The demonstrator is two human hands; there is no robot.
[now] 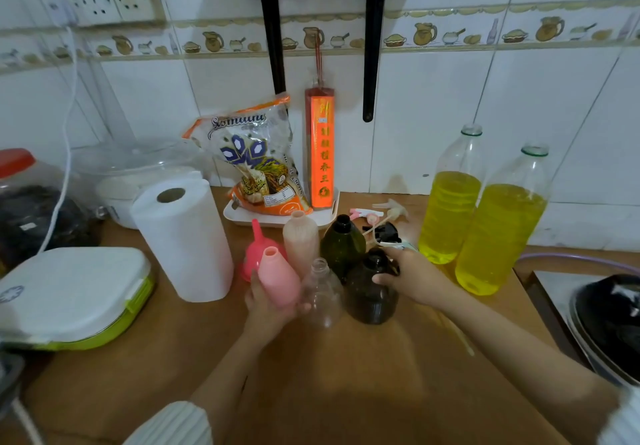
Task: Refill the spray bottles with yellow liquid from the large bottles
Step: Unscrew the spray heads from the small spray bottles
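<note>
My left hand point(268, 306) grips a pink spray bottle point(278, 278), tilted and without its head. My right hand point(412, 276) grips the neck of a dark brown bottle point(370, 297). Between them stands a clear empty bottle point(322, 294). Behind are a beige ribbed bottle point(300, 237), a dark green bottle point(342, 242) and a pink funnel point(254, 247). Loose spray heads point(382, 214) lie further back. Two large uncapped bottles of yellow liquid point(450, 202) point(502, 233) stand at the right.
A paper towel roll point(183, 237) stands left of the bottles, a white and green box point(72, 295) beyond it. A white tray point(242, 218) holds a rice bag point(258, 164) and an orange incense box point(320, 147). Black cookware point(609, 323) sits at the right edge.
</note>
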